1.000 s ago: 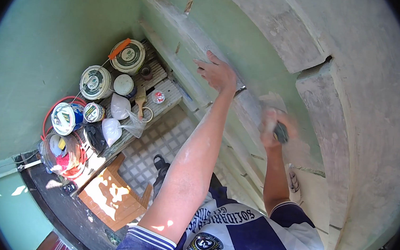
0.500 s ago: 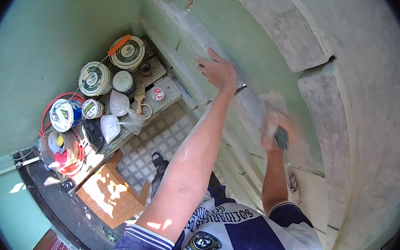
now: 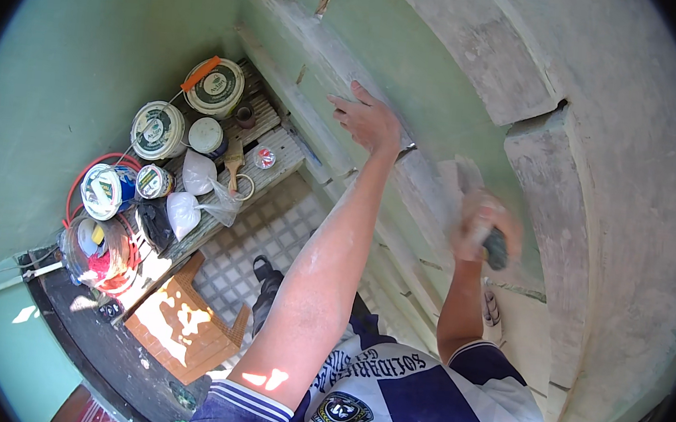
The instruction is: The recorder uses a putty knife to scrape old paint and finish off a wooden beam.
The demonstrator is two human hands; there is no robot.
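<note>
My left hand [image 3: 371,124] rests on the pale, dusty ledge [image 3: 320,45] of the green wall, fingers apart and nothing in them. Lower and to the right, my right hand [image 3: 483,224] is wrapped round what looks like a putty knife, smeared by motion. Its dark handle [image 3: 496,250] sticks out beneath the hand, and a pale, flat blade shape [image 3: 465,174] shows above it, against the green wall [image 3: 446,76]. Whether the blade touches the wall I cannot tell.
Lidded paint buckets [image 3: 160,129], a paintbrush [image 3: 234,160], white-filled plastic bags [image 3: 183,215] and a clear tub [image 3: 101,251] crowd a slatted bench [image 3: 279,143] on the left. Below stands a brown stool [image 3: 175,321] on the tiled floor [image 3: 229,262]. Rough grey slabs [image 3: 551,165] project at right.
My right hand has moved slightly right and down along the wall with the putty knife. My left hand stays where it was.
</note>
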